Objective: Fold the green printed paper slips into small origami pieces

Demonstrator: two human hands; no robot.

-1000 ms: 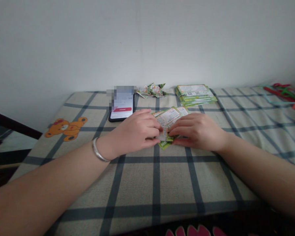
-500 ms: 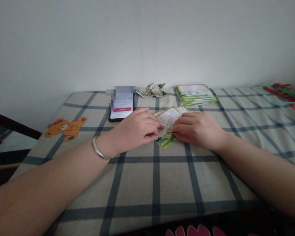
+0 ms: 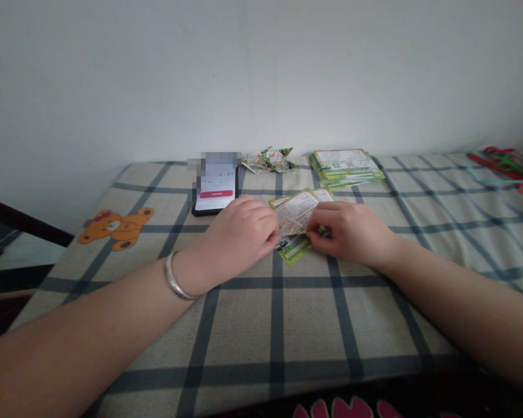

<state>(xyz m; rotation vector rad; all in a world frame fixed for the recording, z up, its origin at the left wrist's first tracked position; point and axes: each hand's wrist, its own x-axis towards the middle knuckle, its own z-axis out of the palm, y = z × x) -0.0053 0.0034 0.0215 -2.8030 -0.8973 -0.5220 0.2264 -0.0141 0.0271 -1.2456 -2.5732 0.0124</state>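
Several green and white printed cards overlap between my hands at the middle of the table. The top printed card (image 3: pixel 297 210) is tilted, its right corner pinched between the thumb and fingers of my right hand (image 3: pixel 353 232). My left hand (image 3: pixel 246 235) is closed at the card's left edge, its fingertips curled and partly hidden; it seems to grip that edge. Beneath lies another green card (image 3: pixel 293 251), with its lower part showing. A silver bangle (image 3: pixel 176 278) circles my left wrist.
A phone (image 3: pixel 215 194) with a lit screen lies behind my left hand. Folded paper pieces (image 3: pixel 270 160) and a stack of green cards (image 3: pixel 346 165) sit near the wall. A bear cutout (image 3: pixel 117 228) is at left, tangled coloured strips (image 3: pixel 503 165) at right, on a checked tablecloth (image 3: pixel 244 337).
My left hand has shifted slightly left and its fingers have curled in more. The top card's near edge has lifted a little, uncovering more of the card below. The phone's display has changed.
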